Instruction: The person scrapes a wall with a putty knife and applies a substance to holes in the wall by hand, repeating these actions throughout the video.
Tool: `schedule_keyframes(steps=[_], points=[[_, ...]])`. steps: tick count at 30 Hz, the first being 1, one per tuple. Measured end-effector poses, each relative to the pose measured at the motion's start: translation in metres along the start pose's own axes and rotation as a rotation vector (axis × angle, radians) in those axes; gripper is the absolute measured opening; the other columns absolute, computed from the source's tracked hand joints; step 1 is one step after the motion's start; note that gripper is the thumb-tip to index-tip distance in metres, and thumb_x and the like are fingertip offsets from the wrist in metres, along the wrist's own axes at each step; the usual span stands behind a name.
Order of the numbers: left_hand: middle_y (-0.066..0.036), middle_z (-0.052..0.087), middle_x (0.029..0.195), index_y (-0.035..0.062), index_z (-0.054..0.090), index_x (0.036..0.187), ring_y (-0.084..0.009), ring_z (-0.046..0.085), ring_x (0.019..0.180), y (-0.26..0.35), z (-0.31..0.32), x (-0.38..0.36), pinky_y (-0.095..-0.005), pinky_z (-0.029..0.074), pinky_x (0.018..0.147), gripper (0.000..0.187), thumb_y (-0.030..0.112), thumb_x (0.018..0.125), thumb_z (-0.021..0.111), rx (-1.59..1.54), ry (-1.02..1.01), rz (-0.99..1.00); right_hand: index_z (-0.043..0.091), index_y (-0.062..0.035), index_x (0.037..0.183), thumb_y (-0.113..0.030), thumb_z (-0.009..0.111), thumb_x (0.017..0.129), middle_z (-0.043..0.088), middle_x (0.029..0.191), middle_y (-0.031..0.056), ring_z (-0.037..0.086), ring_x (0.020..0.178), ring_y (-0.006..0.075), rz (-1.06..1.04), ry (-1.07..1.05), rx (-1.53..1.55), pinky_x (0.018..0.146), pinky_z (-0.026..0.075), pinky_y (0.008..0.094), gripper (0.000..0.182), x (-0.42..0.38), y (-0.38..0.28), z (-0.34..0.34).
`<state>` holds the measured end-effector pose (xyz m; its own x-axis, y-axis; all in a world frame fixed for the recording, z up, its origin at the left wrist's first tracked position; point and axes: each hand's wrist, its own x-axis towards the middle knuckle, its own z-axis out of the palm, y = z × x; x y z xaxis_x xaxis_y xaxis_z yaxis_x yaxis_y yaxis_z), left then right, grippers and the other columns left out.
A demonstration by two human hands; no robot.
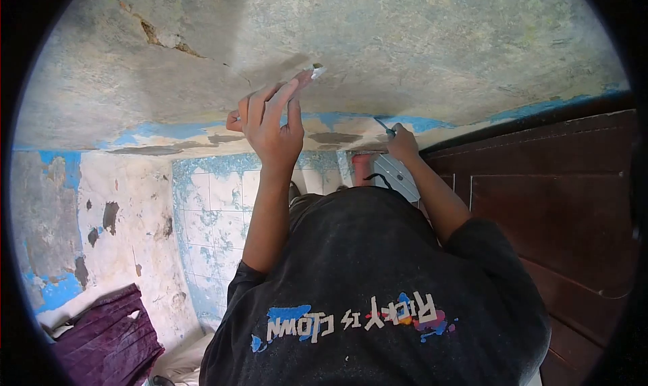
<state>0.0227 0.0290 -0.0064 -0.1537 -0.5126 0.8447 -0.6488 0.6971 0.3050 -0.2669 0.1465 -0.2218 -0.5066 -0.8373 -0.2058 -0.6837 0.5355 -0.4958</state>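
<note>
My left hand [273, 133] is raised against the grey, patchy wall [405, 48] with its fingers apart. Just beyond its fingertips is a small reddish-brown and whitish patch [314, 73]; whether it is a loose flake or part of the wall is unclear. My right hand [403, 144] is closed round a thin, blue-grey tool [383, 124], whose tip points at a strip of blue paint [428, 123] low on the wall. The tool's handle is mostly hidden in the fist.
A dark brown panelled door [540, 210] stands at the right. Worn white tiles [226, 200] lie below, with a red object [361, 166] and a grey slatted panel [397, 173] beyond my body. A purple cloth [108, 339] hangs at the lower left. The wall has a crack [162, 39].
</note>
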Motion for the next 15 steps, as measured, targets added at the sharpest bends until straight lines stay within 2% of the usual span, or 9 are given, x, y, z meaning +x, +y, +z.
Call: schedule_keyframes(steps=[12, 15], points=[[0.004, 0.067, 0.104, 0.0228, 0.076, 0.11, -0.0189, 0.059, 0.098, 0.035, 0.007, -0.013, -0.0389, 0.029, 0.09, 0.034, 0.01, 0.079, 0.081, -0.003, -0.051, 0.024, 0.058, -0.0015, 0.112, -0.023, 0.058, 0.096, 0.071, 0.1, 0.0296, 0.069, 0.097, 0.0486, 0.07, 0.044, -0.015, 0.083, 0.054, 0.0584, 0.027, -0.005, 0.0, 0.015], [0.006, 0.067, 0.102, 0.0252, 0.075, 0.11, -0.0189, 0.059, 0.095, 0.034, 0.01, -0.013, -0.0413, 0.029, 0.089, 0.038, 0.009, 0.077, 0.08, -0.01, -0.024, 0.041, 0.058, -0.0013, 0.112, -0.022, 0.058, 0.095, 0.07, 0.1, 0.0296, 0.069, 0.098, 0.0485, 0.095, 0.024, 0.036, 0.083, 0.054, 0.0584, 0.027, -0.013, 0.001, 0.012]])
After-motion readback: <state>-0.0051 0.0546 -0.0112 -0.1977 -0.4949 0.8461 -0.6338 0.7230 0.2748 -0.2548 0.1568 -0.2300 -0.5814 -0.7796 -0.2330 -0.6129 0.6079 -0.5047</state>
